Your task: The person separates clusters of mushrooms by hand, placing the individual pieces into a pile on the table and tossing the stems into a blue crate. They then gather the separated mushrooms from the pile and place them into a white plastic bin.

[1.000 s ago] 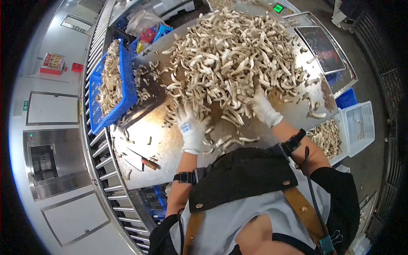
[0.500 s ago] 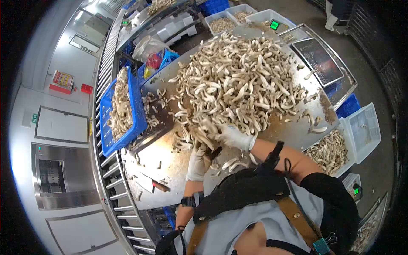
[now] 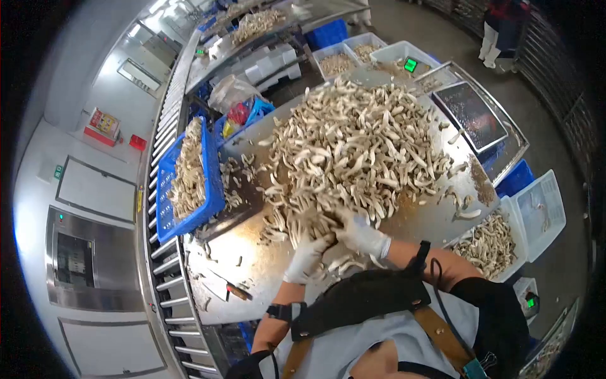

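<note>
A large heap of pale, brown-capped mushrooms covers much of the metal table. At its near edge, my left hand, in a white glove, is closed around a bunch of mushrooms that is smeared by motion. Just to the right, my right hand, also gloved, has its fingers bent against mushrooms beside that bunch; its fingertips are blurred. Several loose mushrooms lie on the table below my hands. A knife with a reddish-brown handle rests to the left of my left hand.
A blue basket of mushrooms stands at the left, beside the roller conveyor. White bins with mushrooms stand at the right. A scale with a dark plate adjoins the table. Another person is at the far right.
The view has shifted, so the scene sits lower in it. My left hand has turned and come nearer my right hand, still holding mushrooms. My right hand has drawn back slightly towards me.
</note>
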`<state>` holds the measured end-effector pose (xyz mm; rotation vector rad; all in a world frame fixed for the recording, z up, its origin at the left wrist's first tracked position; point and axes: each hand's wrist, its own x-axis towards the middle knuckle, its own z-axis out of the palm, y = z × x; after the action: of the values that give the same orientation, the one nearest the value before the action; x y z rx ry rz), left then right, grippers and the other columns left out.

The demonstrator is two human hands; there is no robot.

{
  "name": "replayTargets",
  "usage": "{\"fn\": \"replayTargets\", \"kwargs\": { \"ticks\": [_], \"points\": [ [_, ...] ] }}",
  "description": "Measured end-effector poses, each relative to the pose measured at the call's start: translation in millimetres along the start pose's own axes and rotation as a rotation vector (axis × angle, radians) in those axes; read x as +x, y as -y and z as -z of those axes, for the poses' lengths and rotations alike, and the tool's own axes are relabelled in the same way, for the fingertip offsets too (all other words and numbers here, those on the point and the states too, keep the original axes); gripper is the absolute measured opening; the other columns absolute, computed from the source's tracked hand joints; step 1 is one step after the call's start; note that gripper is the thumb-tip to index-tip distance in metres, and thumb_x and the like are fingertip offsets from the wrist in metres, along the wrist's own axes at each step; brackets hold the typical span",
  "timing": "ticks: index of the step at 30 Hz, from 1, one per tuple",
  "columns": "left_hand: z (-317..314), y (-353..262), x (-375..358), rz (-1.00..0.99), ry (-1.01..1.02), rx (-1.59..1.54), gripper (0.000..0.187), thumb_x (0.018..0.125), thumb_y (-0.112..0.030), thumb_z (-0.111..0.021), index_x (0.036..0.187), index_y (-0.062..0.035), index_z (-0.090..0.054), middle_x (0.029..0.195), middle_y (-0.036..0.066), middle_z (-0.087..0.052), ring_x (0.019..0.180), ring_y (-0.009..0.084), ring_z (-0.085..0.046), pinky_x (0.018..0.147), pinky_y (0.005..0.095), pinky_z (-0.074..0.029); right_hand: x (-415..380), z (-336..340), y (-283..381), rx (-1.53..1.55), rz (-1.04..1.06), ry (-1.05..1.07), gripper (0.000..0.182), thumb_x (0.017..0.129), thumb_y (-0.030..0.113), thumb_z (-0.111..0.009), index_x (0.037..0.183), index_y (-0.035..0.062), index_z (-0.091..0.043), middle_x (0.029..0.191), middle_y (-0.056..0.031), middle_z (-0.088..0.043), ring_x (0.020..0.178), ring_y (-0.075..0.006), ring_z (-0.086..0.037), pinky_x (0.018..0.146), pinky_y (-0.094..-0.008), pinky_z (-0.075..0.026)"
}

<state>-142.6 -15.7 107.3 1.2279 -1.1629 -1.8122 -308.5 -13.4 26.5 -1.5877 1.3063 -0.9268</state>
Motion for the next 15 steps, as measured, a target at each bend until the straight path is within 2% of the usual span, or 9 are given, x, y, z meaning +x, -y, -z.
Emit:
{"fn": "replayTargets", "kwargs": {
  "ticks": [2,3,4,6,7,10,12,14,15],
  "points": [
    [0,12,12,-0.085,-0.141,-0.407,0.04,0.087,-0.005,-0.063,0.124,-0.0009,-0.049,0.109,0.01,-0.063,0.094,0.0204,-0.063,0.079,0.0341,-0.056,3,14,-4,0.1,0.039,0.108,0.057,0.086,0.029,-0.064,0.129,-0.0046,-0.046,0.137,-0.0299,-0.04,0.127,-0.0417,-0.043,0.109,-0.0407,-0.034],
    [20,35,25,-0.032,-0.118,-0.428,0.041,0.087,-0.005,-0.063,0.125,-0.0016,-0.049,0.11,0.011,-0.062,0.096,0.021,-0.063,0.08,0.035,-0.056,2,21,-5,0.259,-0.034,0.188,0.057,0.086,0.031,-0.065,0.128,-0.0034,-0.048,0.138,-0.0293,-0.04,0.126,-0.0423,-0.043,0.109,-0.0412,-0.033],
    [39,58,35,0.026,-0.098,-0.452,0.042,0.087,-0.004,-0.063,0.126,-0.0023,-0.048,0.112,0.011,-0.062,0.098,0.0216,-0.063,0.081,0.0359,-0.056,3,18,-7,0.216,0.013,0.189,0.054,0.086,0.032,-0.066,0.126,-0.0011,-0.051,0.138,-0.0289,-0.04,0.125,-0.0425,-0.043,0.109,-0.0417,-0.033],
    [18,54,24,0.002,-0.085,-0.382,0.039,0.088,0.003,-0.057,0.125,-0.0033,-0.047,0.11,0.012,-0.061,0.099,0.023,-0.063,0.083,0.0377,-0.055,6,6,-10,-0.066,0.227,0.097,0.043,0.085,0.029,-0.067,0.12,0.0047,-0.059,0.137,-0.0283,-0.04,0.125,-0.0428,-0.044,0.11,-0.0424,-0.032],
    [16,62,24,-0.258,0.015,-0.023,0.038,0.089,0.001,-0.055,0.125,-0.0078,-0.049,0.114,0.012,-0.057,0.092,0.0243,-0.063,0.078,0.0341,-0.056,3,0,-13,-0.06,0.13,0.015,0.037,0.084,0.025,-0.069,0.115,0.0068,-0.062,0.132,-0.027,-0.045,0.119,-0.0411,-0.049,0.104,-0.0434,-0.038],
    [11,34,15,-0.039,-0.128,-0.497,0.021,0.088,-0.005,-0.06,0.109,-0.0055,-0.064,0.116,0.018,-0.058,0.097,0.0281,-0.06,0.088,0.0353,-0.05,2,13,-33,0.317,-0.006,0.05,0.035,0.084,0.022,-0.069,0.114,0.0073,-0.063,0.127,-0.0251,-0.049,0.112,-0.038,-0.054,0.096,-0.0425,-0.044],
    [12,10,9,-0.089,-0.122,-0.097,0.024,0.086,-0.007,-0.063,0.109,-0.0005,-0.061,0.113,0.018,-0.061,0.099,0.0257,-0.06,0.087,0.0348,-0.049,3,9,-32,0.329,0.065,-0.01,0.035,0.085,0.021,-0.068,0.116,0.0064,-0.061,0.125,-0.0238,-0.052,0.107,-0.035,-0.057,0.091,-0.0396,-0.047],
    [14,36,15,-0.141,0.05,0.714,0.024,0.085,-0.006,-0.064,0.107,0.0021,-0.06,0.11,0.015,-0.064,0.093,0.0213,-0.062,0.083,0.031,-0.051,7,-6,-38,0.184,0.088,0.018,0.043,0.088,0.02,-0.066,0.124,0.0011,-0.053,0.125,-0.0224,-0.054,0.105,-0.0313,-0.059,0.092,-0.0363,-0.047],
    [21,63,25,-0.158,0.191,0.457,0.032,0.087,-0.003,-0.058,0.117,0.0,-0.052,0.107,0.01,-0.062,0.092,0.0174,-0.063,0.081,0.0311,-0.052,8,-15,-41,0.162,0.053,0.06,0.051,0.09,0.019,-0.065,0.131,-0.0038,-0.046,0.125,-0.0217,-0.054,0.107,-0.0291,-0.058,0.094,-0.0345,-0.046]
  ]
}}
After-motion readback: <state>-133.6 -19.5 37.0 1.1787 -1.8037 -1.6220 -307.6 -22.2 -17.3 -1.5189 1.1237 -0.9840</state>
